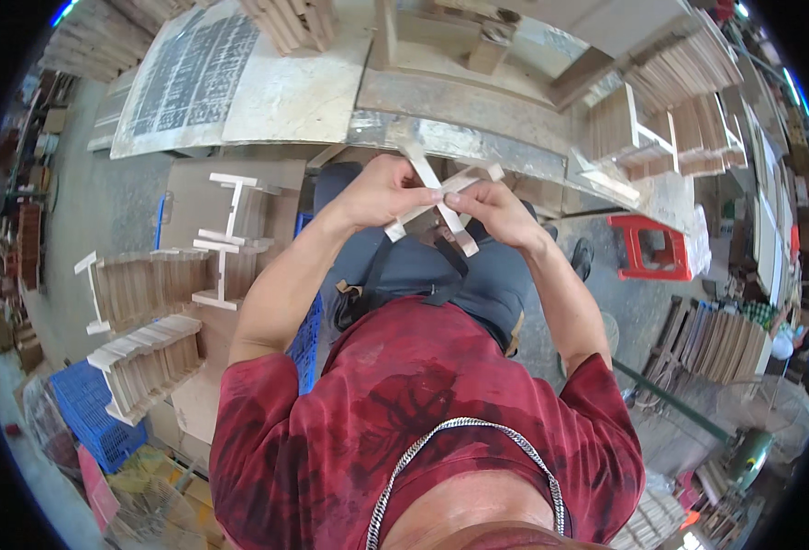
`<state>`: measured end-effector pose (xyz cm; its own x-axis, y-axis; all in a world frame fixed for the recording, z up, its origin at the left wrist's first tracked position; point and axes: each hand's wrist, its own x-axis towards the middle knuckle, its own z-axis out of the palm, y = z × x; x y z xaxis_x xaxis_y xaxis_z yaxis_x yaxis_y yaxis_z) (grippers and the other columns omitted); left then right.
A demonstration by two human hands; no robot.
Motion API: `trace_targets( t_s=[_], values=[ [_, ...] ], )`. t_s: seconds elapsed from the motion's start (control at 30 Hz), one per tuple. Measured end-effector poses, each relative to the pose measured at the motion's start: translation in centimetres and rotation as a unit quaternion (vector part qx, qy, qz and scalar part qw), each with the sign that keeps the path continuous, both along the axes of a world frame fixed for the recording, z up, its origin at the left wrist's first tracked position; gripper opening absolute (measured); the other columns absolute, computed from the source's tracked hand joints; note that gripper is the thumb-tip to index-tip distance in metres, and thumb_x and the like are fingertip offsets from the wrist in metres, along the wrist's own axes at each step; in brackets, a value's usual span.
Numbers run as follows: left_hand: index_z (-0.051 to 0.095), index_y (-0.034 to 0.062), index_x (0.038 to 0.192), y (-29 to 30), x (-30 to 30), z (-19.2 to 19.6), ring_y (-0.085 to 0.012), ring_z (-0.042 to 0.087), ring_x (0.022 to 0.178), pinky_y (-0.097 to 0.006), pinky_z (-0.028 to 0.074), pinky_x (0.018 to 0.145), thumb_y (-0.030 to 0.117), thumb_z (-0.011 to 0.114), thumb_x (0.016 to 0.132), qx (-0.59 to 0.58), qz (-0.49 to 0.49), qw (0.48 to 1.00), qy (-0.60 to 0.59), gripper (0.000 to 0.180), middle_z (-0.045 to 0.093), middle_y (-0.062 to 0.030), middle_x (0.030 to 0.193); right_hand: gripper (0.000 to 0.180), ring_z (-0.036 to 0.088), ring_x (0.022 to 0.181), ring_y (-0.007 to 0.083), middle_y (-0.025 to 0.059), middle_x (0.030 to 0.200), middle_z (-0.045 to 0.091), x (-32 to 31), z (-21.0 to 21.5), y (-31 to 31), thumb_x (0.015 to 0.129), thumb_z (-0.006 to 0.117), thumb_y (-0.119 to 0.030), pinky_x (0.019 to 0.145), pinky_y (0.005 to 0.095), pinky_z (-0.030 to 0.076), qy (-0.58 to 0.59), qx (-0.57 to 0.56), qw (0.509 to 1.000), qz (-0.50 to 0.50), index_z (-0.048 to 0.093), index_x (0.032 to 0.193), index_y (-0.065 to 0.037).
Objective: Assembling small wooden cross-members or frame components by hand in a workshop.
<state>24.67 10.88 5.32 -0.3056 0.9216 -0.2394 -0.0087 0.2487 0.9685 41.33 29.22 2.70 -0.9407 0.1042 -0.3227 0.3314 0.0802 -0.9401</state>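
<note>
Far left, on the floor: a blue crate [93, 412], low in the view. Above it, rows of stacked wooden pieces [148, 339] lie on a sheet of cardboard [281, 197]. Just right of them, several small pale frames [226, 243] stand upright on the same sheet.

Centre: person seated, red shirt, grey trousers, lap below the hands. Left hand [382, 191] raised in front of the bench edge, fingers curled and pressed together, thumb and forefinger pinching one pale wooden strip [423, 170]. The strip crosses a second strip [464, 181]; the two form an X between the hands. Right hand [496, 211] touches the crossing from the other side, fingertips pinching the second strip, remaining fingers folded. Both hands meet at the crossing point, held above the lap, just short of the workbench [441, 115].

Right: more stacks of wooden slats [680, 110] on the bench top. Below them, on the floor, a red plastic stool [652, 247]. Further right and lower, another bundle of slats [716, 339] leans near the wall.
</note>
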Motion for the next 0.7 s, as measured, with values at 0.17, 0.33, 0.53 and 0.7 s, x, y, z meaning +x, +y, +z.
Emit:
trace_targets(
  t_s=[0.17,0.33,0.53,0.7],
  values=[
    [0.074,-0.0002,0.102,0.3,-1.9,-1.3,-0.0105,0.064,0.076,-0.032,0.050,0.069,0.028,0.072,0.087,-0.017,0.069,0.994,0.085,0.031,0.072,-0.0125,0.080,0.040,0.053,0.062,0.0098,0.0025,0.063,0.061,-4.0,3.0,-0.8,0.099,0.063,-0.034,0.056,0.0306,0.044,0.050,0.174,0.983,-0.034,0.072,0.085,0.002],
    [0.075,-0.0034,0.101,-2.3,-4.0,-1.1,-0.0082,0.062,0.078,-0.028,0.050,0.070,0.021,0.069,0.094,0.076,0.094,0.991,-0.058,0.026,0.073,-0.0049,0.089,0.032,0.060,0.071,0.0088,0.0044,0.073,0.070,-7.8,4.3,-2.2,0.101,0.060,-0.025,0.063,0.0275,0.047,-0.021,0.094,0.994,0.043,0.074,0.089,0.002],
    [0.070,-0.0039,0.107,-6.2,-7.4,2.5,-0.0100,0.063,0.083,-0.030,0.052,0.072,0.018,0.072,0.093,0.135,0.240,0.954,0.119,0.027,0.073,-0.0081,0.096,0.032,0.056,0.069,0.0102,0.0055,0.079,0.067,-13.1,5.3,1.0,0.102,0.061,-0.028,0.064,0.0274,0.045,0.167,0.042,0.980,-0.103,0.074,0.100,0.001],
    [0.068,-0.0007,0.102,-8.4,-10.6,2.0,-0.0294,0.070,0.095,-0.042,0.056,0.081,0.014,0.083,0.077,0.189,0.221,0.764,0.576,0.033,0.070,-0.0114,0.097,0.028,0.049,0.067,0.0075,-0.0009,0.082,0.065,-20.4,9.2,-2.0,0.097,0.068,-0.029,0.062,0.0223,0.040,0.048,-0.045,0.996,0.059,0.073,0.108,-0.004]
  ],
)
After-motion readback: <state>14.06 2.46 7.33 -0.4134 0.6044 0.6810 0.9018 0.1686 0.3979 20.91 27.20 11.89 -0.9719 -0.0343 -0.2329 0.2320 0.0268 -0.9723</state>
